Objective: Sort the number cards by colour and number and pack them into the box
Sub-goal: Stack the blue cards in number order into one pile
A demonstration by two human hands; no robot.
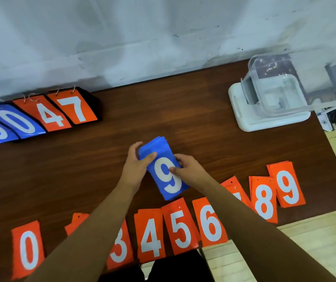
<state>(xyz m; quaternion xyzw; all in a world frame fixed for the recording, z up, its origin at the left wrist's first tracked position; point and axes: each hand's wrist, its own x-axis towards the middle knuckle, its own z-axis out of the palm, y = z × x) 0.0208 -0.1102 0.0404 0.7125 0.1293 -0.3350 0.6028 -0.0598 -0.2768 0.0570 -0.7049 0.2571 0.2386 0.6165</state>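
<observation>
Left hand [136, 162] and right hand [188, 169] grasp the blue card stack [170, 188], orange cards [180, 228] lie sorted in a row, and the clear box [285, 88] appears unpacked.

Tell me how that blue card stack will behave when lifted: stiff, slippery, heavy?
The blue stack probably slides apart easily: its far edges look fanned, and the left hand and right hand both grip its sides. The cards look thin and smooth-faced, so likely light and slick against each other.

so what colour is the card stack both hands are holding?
Blue card stack, white 9 on top, held by the left hand and right hand; head view.
</observation>
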